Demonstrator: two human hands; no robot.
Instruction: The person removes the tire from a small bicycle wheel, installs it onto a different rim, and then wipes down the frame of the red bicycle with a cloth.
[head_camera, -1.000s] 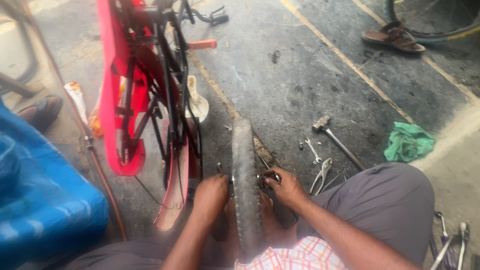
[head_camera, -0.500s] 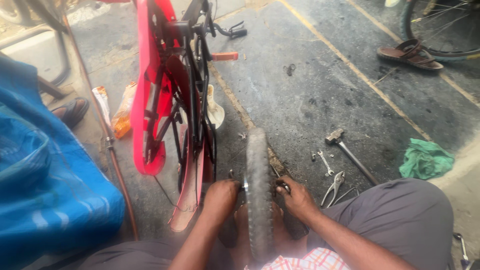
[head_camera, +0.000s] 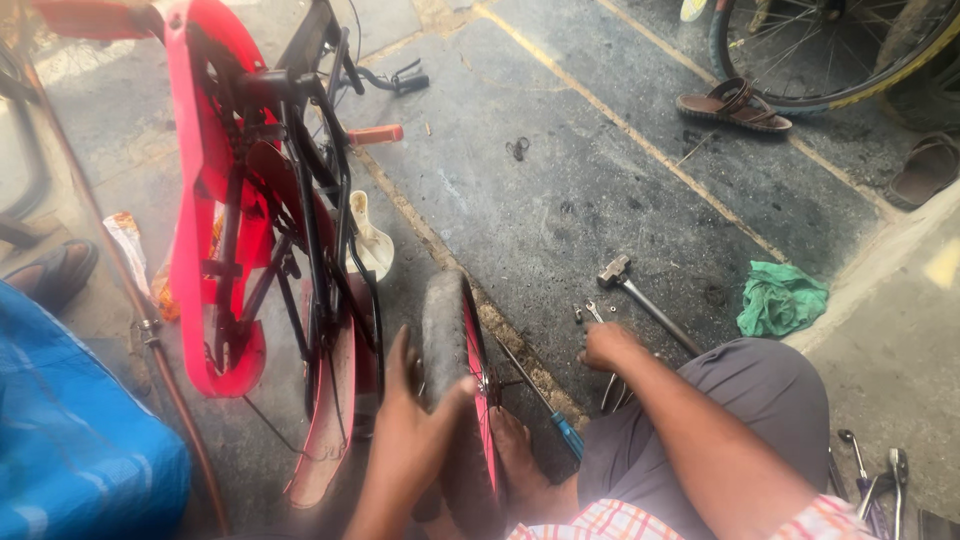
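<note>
Your left hand (head_camera: 415, 440) grips the upright small bicycle wheel (head_camera: 455, 390) by its tyre, while your right hand (head_camera: 605, 345), fingers curled, reaches right toward the floor tools (head_camera: 600, 315).

Soft, hazy daylight falls evenly with faint shadows, and everything looks slightly blurred.

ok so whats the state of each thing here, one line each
small wheel: upright on the floor, gripped by the left hand
right hand: reaching down to the spanners
red bike: upside down
hammer: lying flat, untouched
green rag: crumpled
screwdriver: lying by the wheel
</note>
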